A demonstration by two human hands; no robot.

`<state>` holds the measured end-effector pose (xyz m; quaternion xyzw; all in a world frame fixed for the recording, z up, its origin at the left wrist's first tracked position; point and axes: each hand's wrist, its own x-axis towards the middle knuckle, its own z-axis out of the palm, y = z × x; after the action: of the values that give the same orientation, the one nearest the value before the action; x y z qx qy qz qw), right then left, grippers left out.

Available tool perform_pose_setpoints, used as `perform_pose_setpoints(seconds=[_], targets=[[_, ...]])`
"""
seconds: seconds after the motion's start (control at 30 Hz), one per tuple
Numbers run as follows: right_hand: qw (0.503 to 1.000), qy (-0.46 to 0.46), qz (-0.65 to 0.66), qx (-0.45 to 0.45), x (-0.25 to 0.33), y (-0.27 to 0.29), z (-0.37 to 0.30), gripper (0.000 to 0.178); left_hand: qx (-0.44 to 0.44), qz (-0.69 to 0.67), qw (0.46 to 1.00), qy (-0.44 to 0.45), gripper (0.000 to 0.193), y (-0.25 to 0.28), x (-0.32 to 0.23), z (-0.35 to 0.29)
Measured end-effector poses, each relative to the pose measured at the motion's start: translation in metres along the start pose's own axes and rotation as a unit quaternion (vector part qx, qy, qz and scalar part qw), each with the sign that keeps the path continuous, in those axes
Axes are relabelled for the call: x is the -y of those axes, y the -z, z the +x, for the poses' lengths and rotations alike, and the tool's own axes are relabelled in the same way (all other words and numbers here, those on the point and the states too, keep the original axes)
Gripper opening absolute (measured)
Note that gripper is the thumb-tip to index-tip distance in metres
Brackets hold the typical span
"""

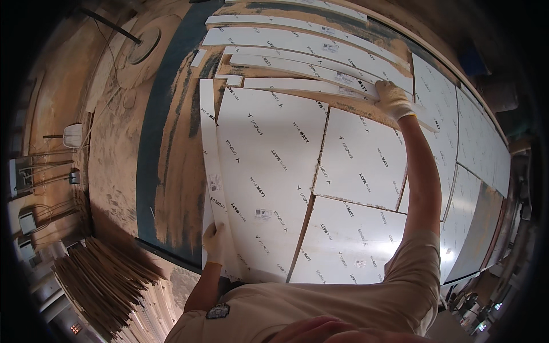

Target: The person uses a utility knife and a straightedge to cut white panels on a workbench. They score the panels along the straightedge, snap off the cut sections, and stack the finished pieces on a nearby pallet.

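Both my hands wear pale work gloves. My right hand (393, 99) is reached far forward, its fingers curled over the right end of a narrow white strip (303, 67) that lies among other strips. Close to my body, my left hand (214, 244) closes around the near part of a long white strip (215, 186). This strip runs along the left edge of a large white panel (269, 166); its near end is partly hidden by the hand. The panels and strips carry printed film and small labels.
More white panels (360, 154) lie side by side to the right, with narrow gaps between them. Further strips (297, 40) stretch across the far end. Brown sawdust (178, 171) covers the dark table surface (150, 148). A stack of thin boards (108, 280) stands at the lower left.
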<state>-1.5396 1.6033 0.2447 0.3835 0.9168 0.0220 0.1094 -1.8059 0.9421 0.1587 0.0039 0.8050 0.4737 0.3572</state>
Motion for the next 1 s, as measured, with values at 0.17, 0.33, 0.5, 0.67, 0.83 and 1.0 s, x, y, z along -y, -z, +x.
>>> perform_pose_setpoints(seconds=[0.17,0.33,0.5,0.67,0.83,1.0], targets=[[0.997,-0.022,-0.070,-0.023,0.008,0.085,-0.094,0.031,0.027,-0.008,0.999,-0.027,0.028,0.004,0.001,0.003],[0.983,-0.152,-0.070,-0.082,0.057,0.118,-0.335,0.037,0.065,0.040,0.988,-0.133,0.027,0.034,-0.001,-0.002],[0.871,-0.468,0.061,-0.137,0.190,0.065,-0.687,0.038,0.215,-0.058,0.959,-0.176,0.021,0.103,-0.013,-0.027],[0.624,-0.741,0.223,-0.105,0.466,-0.032,-0.948,0.041,0.400,0.056,0.881,-0.245,0.020,0.153,-0.030,-0.063],[0.294,-0.921,0.233,-0.107,0.788,-0.094,-1.073,0.043,0.482,0.281,0.703,-0.442,0.022,0.117,-0.015,-0.128],[0.031,-0.967,0.247,-0.047,1.084,-0.110,-1.121,0.040,0.602,0.346,0.566,-0.444,0.033,0.116,0.083,-0.280]])
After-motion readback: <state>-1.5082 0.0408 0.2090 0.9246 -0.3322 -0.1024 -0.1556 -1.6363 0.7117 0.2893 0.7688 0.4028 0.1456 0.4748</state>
